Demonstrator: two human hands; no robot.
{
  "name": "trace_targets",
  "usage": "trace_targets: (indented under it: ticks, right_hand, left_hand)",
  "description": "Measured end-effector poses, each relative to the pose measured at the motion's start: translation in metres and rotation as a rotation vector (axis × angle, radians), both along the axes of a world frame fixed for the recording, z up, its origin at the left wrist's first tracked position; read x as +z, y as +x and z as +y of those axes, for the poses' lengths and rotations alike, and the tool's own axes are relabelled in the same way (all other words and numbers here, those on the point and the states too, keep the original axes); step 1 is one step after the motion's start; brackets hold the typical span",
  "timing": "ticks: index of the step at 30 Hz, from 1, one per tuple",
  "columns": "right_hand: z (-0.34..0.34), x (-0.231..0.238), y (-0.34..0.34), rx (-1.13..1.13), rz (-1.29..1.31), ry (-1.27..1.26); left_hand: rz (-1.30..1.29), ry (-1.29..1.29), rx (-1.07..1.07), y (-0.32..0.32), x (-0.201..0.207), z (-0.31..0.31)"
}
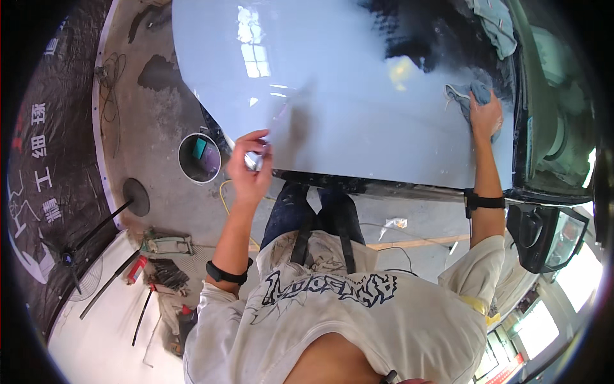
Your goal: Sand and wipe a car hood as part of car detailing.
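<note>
Before me lies a pale, glossy car bonnet (345, 121) with window light reflected on its left half and a dark area at its far right. A small yellowish patch (400, 72) shows near that dark area. My right hand (487, 116) presses a crumpled blue-grey cloth (462, 95) onto the bonnet's right side, its fingers closed over it. Over the bonnet's near left edge hovers my left hand (251, 169), fingers bent, with a gap between thumb and forefinger and no held thing that I can make out. Another greyish cloth (496, 27) rests at the far right.
Left of the bonnet, a round bucket (181, 159) holding a teal block stands on the concrete floor. A fan (77, 269) and scattered tools are at the lower left. The windscreen (563, 109) and a side mirror (543, 238) border the right. Cables lie on the floor.
</note>
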State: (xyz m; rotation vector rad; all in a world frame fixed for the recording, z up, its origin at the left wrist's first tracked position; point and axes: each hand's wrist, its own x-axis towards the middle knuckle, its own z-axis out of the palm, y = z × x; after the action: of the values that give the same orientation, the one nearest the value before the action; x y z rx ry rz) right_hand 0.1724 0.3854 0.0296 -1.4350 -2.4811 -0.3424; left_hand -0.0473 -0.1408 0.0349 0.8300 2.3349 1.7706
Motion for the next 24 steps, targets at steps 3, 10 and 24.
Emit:
trace_targets:
  ticks: [3,10,24]
  right_hand:
    - [-0.020,-0.001,-0.067,-0.092,0.194,-0.172]
    - [-0.101,0.053,-0.172,0.879,0.483,-0.359]
    - [0.090,-0.011,0.205,0.340,0.181,-0.127]
  left_hand:
    - [0.016,0.042,-0.233,-0.002,-0.012,0.044]
    - [0.541,-0.286,-0.777,-0.007,-0.026,0.169]
    - [0.844,-0.387,-0.924,0.047,-0.015,0.365]
